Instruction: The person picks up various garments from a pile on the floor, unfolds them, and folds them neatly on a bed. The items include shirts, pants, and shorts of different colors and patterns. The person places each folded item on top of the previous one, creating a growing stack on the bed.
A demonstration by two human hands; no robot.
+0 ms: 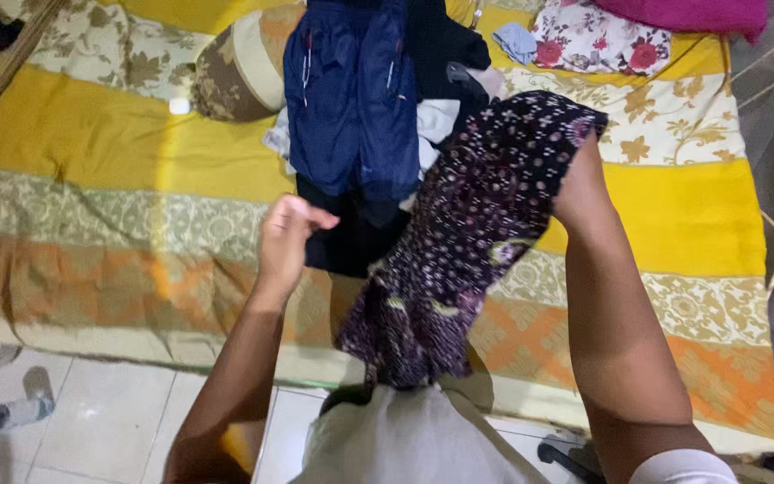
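My right hand (577, 190) is thrust inside a dark purple patterned garment (468, 242), only the wrist showing; the cloth hangs from it down toward my body over the bed's edge. My left hand (287, 235) hovers loosely curled just left of the garment, holding nothing. Beyond the hands lies a pile of clothes: a navy blue garment (351, 99) with black clothing (441, 40) and some white cloth (436, 121) under it.
The bed is covered by a yellow, orange and beige floral sheet (100, 152). A brown patterned pillow (239, 67) lies at the back, a floral pillow (597, 40) and magenta cloth (692, 13) at the far right. A plastic bottle (2, 417) lies on the tiled floor.
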